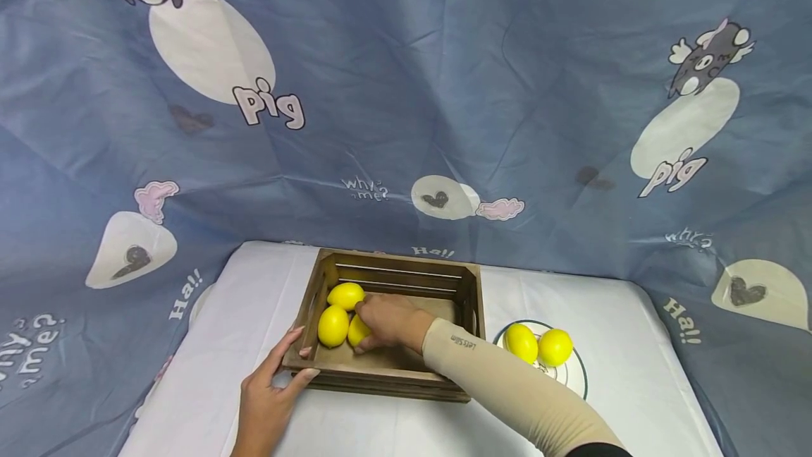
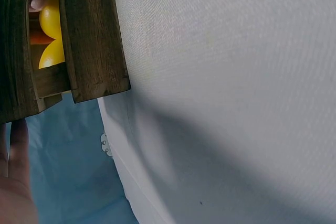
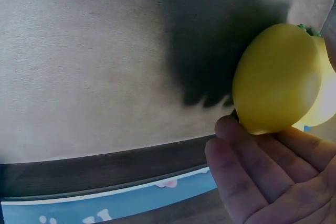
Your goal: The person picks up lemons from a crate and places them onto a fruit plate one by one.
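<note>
Blue printed cloth (image 1: 558,125) behind white surface (image 1: 628,372). Lemon (image 1: 357,332) is grasped by right hand (image 1: 392,319), on that hand's left side, in left part of crate (image 1: 406,382), beside two other lemons (image 1: 333,327); near-left corner held by left hand (image 1: 269,390).

A close-fitting beige sleeve (image 1: 510,383) covers the right forearm (image 1: 476,358); fine creases gather toward its upper end. Small dark lettering (image 1: 463,341) near the lower edge reads "LetsSlim". A black garment (image 1: 599,451) borders the sleeve above. The left hand (image 1: 269,392) and right hand (image 1: 393,321) are bare.
</note>
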Demonstrator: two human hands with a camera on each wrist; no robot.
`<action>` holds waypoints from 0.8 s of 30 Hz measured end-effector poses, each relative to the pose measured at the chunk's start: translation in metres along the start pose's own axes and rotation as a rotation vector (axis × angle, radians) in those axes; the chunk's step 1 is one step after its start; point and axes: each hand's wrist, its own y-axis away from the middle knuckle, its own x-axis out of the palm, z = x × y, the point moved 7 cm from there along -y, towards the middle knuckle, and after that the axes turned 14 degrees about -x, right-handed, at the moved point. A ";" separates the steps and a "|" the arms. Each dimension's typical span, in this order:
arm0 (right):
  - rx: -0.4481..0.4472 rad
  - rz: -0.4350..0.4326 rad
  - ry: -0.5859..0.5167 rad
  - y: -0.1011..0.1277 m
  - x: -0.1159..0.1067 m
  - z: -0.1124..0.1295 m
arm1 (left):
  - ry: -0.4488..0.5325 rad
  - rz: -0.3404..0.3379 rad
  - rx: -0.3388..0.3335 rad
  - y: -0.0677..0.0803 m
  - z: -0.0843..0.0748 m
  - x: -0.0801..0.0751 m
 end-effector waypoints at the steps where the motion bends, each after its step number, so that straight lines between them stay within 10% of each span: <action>1: 0.001 0.001 0.001 0.000 0.001 0.000 | 0.001 0.000 0.001 0.000 0.000 0.000; 24: 0.007 -0.016 0.063 -0.007 0.006 0.000 | 0.031 -0.020 0.053 0.001 -0.003 -0.002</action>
